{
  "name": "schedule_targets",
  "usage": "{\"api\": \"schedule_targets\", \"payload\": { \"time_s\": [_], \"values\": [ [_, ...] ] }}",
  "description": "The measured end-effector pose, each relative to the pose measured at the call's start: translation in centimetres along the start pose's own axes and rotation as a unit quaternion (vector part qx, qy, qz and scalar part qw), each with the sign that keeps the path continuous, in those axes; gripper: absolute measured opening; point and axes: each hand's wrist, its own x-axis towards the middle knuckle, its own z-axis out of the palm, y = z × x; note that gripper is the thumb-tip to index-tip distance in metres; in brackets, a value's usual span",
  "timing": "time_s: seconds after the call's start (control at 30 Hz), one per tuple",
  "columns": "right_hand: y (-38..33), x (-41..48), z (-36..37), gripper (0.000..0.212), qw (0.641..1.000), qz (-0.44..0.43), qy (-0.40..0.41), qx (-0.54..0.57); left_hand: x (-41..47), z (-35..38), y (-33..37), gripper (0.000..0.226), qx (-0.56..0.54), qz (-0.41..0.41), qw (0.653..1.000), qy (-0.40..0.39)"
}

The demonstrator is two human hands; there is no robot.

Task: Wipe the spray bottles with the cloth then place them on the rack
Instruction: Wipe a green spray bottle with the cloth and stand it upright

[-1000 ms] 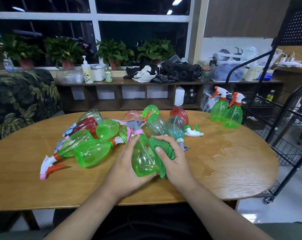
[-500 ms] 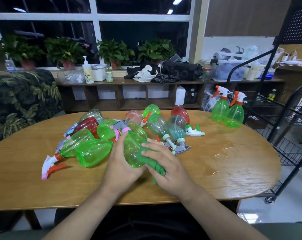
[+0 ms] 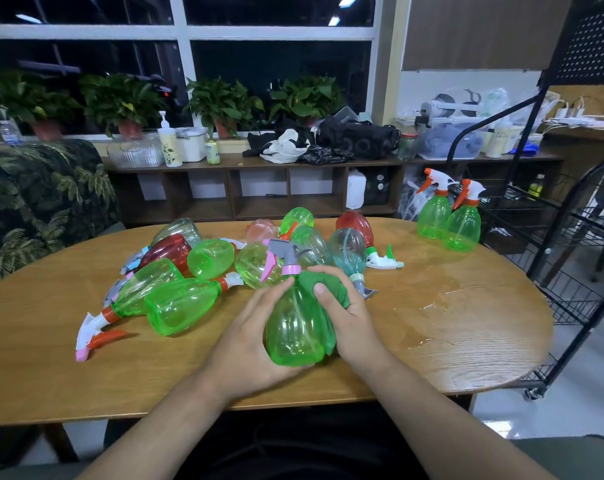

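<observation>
- glossy, ribbed translucent green plastic spray bottle (image 3: 295,329)
- soft matt green cloth (image 3: 319,284)
- smooth oval wooden table (image 3: 467,323), grained, with wet sheen
- black metal wire rack (image 3: 570,258)

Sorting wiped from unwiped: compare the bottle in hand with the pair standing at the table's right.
Held bottle: grey head, pink collar; standing pair: white heads, orange triggers. Held bottle is gripped by the left hand, the right hand pressing the cloth on it; the pair stand upright, untouched. All green.
</observation>
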Motion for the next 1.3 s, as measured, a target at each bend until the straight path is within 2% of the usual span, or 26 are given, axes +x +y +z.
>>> {"api": "schedule_targets", "payload": {
  "time_s": [0.17,0.4,0.5,0.7,0.93,1.07,1.17,1.3],
  "values": [
    [-0.3,0.6,-0.9,0.027,0.993,0.057,-0.007,0.106,-0.1,-0.2,0.2,0.121,-0.018,0.009,1.000,-0.010],
    [-0.2,0.7,-1.1,0.025,0.997,0.027,0.017,0.068,0.1,0.5,-0.4,0.118,0.039,0.021,0.999,-0.007],
    [-0.1,0.5,-0.9,0.019,0.999,0.008,0.023,0.028,0.0,0.6,-0.4,0.115,0.037,0.013,0.999,-0.002],
    [0.5,-0.2,-0.3,0.026,0.994,-0.075,-0.007,-0.082,-0.2,0.7,-1.0,0.115,0.029,-0.028,0.999,0.032],
    [0.9,-0.9,0.0,0.030,0.940,-0.208,-0.070,-0.260,0.2,0.7,-1.8,0.113,-0.004,-0.116,0.983,0.139],
    [0.8,-1.1,0.1,0.033,0.906,-0.262,-0.103,-0.314,0.3,0.3,-2.2,0.111,-0.028,-0.145,0.975,0.165],
    [0.6,-1.3,0.2,0.035,0.917,-0.238,-0.086,-0.307,0.3,0.5,-1.9,0.110,-0.003,-0.130,0.978,0.161],
    [0.2,-1.5,-0.1,0.033,0.954,-0.147,-0.057,-0.256,0.1,0.4,-1.7,0.113,0.027,-0.092,0.990,0.107]
  ]
}}
